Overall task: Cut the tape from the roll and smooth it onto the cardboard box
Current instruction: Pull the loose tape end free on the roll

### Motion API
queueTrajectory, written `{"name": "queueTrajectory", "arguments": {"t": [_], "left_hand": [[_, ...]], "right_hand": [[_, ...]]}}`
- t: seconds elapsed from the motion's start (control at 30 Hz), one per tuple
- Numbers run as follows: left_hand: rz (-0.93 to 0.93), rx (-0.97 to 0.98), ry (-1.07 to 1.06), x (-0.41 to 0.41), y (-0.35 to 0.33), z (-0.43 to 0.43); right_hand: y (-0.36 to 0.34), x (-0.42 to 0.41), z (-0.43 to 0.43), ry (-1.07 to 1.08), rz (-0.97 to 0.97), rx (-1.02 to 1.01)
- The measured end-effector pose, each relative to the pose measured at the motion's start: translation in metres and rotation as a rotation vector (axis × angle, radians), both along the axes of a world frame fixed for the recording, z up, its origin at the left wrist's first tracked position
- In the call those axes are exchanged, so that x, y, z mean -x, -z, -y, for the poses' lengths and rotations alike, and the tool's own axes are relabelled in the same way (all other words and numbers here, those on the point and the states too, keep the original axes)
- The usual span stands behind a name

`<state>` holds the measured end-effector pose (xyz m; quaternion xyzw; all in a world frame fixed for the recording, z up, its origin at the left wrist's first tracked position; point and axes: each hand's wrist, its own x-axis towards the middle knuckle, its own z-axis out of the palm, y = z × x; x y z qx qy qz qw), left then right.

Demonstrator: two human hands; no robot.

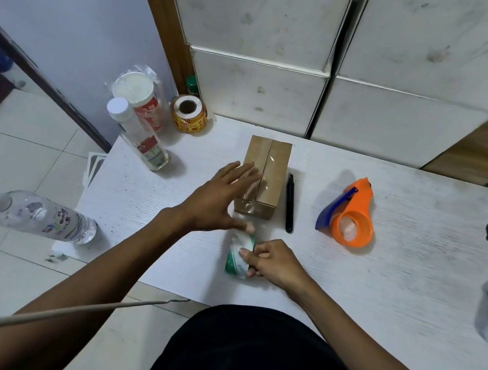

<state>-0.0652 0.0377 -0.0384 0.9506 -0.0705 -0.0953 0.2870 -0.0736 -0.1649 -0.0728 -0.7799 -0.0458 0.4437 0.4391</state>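
Note:
A small brown cardboard box (273, 170) stands in the middle of the white table, with clear tape running along its top seam and down its near face. My left hand (217, 196) lies flat with fingers spread against the box's left top edge and near side, its thumb down at the table by the tape. My right hand (271, 261) grips a green-and-white tape roll (238, 254) lying just in front of the box. A strip of clear tape runs from the roll up to the box.
A black marker (290, 202) lies right of the box. An orange tape dispenser (351, 215) sits further right. Jars, a bottle (139, 130) and a yellow label roll (189, 113) stand at the table's back left. A water bottle (38, 215) lies off the left edge.

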Motion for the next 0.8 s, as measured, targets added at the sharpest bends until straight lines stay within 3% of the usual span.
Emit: {"name": "queueTrajectory", "arguments": {"t": [0.13, 0.33, 0.53, 0.8], "left_hand": [[0.191, -0.012, -0.119, -0.008, -0.003, -0.006], [0.266, -0.035, -0.137, -0.017, 0.000, 0.000], [0.334, -0.135, 0.031, -0.020, 0.011, 0.012], [0.412, -0.251, 0.067, -0.015, 0.035, 0.004]], "right_hand": [[0.000, 0.001, 0.003, -0.003, -0.003, -0.002], [0.000, 0.001, 0.009, 0.008, -0.011, -0.010], [0.003, 0.001, 0.009, 0.004, -0.001, -0.012], [0.003, 0.000, 0.011, 0.033, -0.024, -0.015]]}}
